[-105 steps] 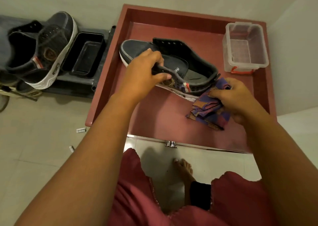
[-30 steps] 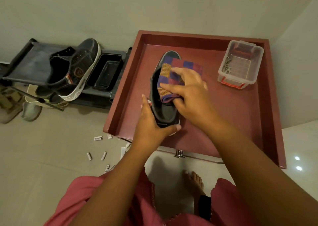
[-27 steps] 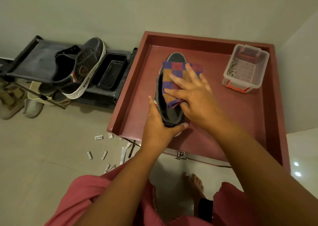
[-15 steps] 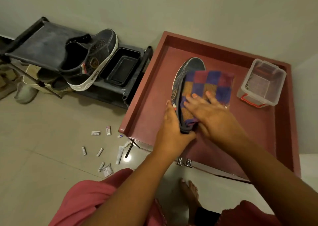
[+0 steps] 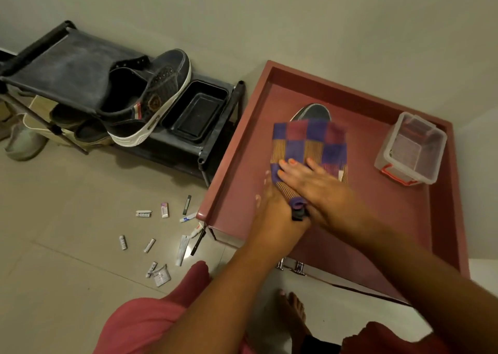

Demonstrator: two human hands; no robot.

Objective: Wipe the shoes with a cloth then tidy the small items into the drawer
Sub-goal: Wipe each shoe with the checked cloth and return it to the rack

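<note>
A: Left to right?
B: Items (image 5: 151,242) on the floor; second shoe (image 5: 145,98) on the rack (image 5: 67,65); my left hand (image 5: 275,213) clamped round the shoe (image 5: 314,111) in the drawer (image 5: 237,149)
A: Right?
B: My right hand (image 5: 318,189), fingers straight, presses the cloth (image 5: 310,143) onto it

There is only one view, from a camera on the person's head. It looks forward and steeply down, from close above the hands. The red drawer (image 5: 442,219) fills the right half, its front edge nearest the camera. The floor (image 5: 67,219) and the shoe rack (image 5: 67,65) lie at the left, the wall at the top.
</note>
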